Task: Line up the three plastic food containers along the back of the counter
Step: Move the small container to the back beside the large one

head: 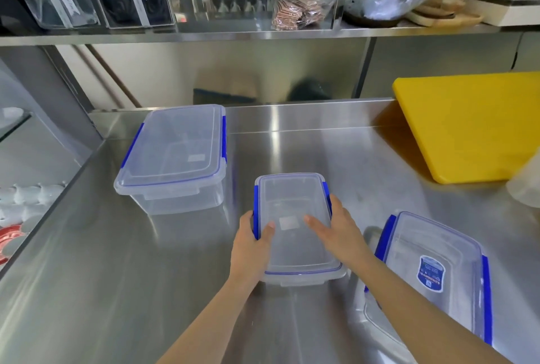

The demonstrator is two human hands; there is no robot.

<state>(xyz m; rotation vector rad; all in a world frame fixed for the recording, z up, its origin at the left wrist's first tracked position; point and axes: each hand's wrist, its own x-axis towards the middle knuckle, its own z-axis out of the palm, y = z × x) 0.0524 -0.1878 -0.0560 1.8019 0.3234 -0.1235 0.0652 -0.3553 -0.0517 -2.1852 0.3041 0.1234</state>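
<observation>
Fingers both hands grip middle container sides | forearms extended forward, converging

both hands grip the middle box on the steel desk: the left hand clasps its left blue clip with the thumb on the lid, and the right hand lies on the lid's right side, fingers spread. the big box stands at the back left, close to the rear wall, while the labelled box lies near the front right, partly under the right forearm. a yellow board leans at the back right, and a shelf of clutter runs above.
</observation>
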